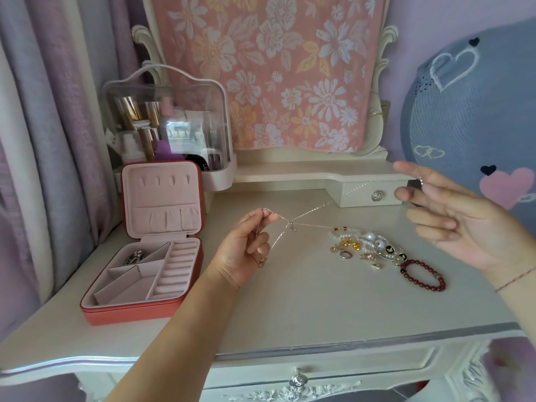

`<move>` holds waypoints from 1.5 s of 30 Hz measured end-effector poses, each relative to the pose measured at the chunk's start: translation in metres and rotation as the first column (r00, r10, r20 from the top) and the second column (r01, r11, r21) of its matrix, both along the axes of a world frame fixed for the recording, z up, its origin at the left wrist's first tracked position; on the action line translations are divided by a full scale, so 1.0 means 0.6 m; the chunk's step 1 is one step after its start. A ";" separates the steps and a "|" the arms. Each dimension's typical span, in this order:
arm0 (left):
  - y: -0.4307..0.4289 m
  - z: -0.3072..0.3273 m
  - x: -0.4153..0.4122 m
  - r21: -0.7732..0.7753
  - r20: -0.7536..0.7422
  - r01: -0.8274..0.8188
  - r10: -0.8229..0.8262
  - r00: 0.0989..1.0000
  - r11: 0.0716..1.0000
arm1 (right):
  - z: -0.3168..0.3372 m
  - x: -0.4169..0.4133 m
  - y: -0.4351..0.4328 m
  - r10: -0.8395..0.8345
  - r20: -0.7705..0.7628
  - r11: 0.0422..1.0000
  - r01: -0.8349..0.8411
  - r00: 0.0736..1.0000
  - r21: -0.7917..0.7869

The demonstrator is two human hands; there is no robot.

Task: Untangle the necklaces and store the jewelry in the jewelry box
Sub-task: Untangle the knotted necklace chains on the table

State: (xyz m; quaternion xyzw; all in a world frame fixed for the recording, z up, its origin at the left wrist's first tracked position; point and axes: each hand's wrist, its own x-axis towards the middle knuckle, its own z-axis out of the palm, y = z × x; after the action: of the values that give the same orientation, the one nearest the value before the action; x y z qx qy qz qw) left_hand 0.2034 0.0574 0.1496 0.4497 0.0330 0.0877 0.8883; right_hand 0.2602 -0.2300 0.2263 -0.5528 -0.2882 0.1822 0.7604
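Observation:
My left hand [246, 248] pinches thin silver necklace chains [311, 211] above the dressing table; the strands cross at a knot with a small pendant [291, 226]. One strand runs up to my right hand [452, 219], which pinches its end between thumb and forefinger, the other fingers spread. Another strand runs to a heap of jewelry [368, 246] on the table: pearls, gold charms, rings. A dark red bead bracelet [423, 275] lies beside the heap. The open red jewelry box [145, 256] with pink lining stands at the left, one silver piece [135, 256] in a back compartment.
A clear cosmetics case [165, 123] with bottles stands behind the box. A raised shelf with a small drawer [374, 194] runs along the back, under a mirror draped in pink floral cloth [269, 71]. Curtains hang at the left; a grey heart-patterned cushion [475, 111] is at the right.

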 end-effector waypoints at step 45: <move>-0.011 0.007 -0.008 0.068 0.076 0.149 -0.154 0.985 0.987 | -0.157 -0.037 0.217 -0.172 -0.029 0.968 0.164 0.985 -0.190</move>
State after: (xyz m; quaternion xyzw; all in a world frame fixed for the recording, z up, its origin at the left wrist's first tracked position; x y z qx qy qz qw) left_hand 0.1984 0.0511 0.1538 0.4742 -0.0401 0.0391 0.8787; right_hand 0.2380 -0.1001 0.1320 -0.6398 -0.2046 0.1560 0.7242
